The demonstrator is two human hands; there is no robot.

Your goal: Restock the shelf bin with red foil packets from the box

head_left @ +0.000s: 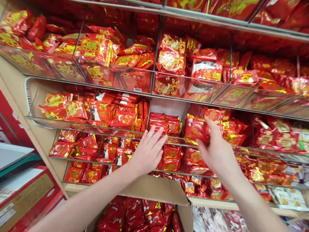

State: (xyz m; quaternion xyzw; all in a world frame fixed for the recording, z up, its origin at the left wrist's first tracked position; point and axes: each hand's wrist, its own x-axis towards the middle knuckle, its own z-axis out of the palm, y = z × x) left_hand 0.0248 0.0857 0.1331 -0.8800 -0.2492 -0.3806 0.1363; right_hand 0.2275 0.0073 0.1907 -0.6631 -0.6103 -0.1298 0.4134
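Head view: bare left hand, fingers spread apart, tips at the front of a clear acrylic shelf bin, just below a stack of small red foil packets. Right hand, fingers curled together on a red-and-gold foil packet, which sits at the bin's front edge.

Risk: slick foil could slip from the fingers; a knock could send neighbouring packets over the low front edge.

Around: a brown cardboard box flap rises beneath the forearms, obstructing the lower shelf. The box below holds red packets. Beige wooden shelf upright at left.
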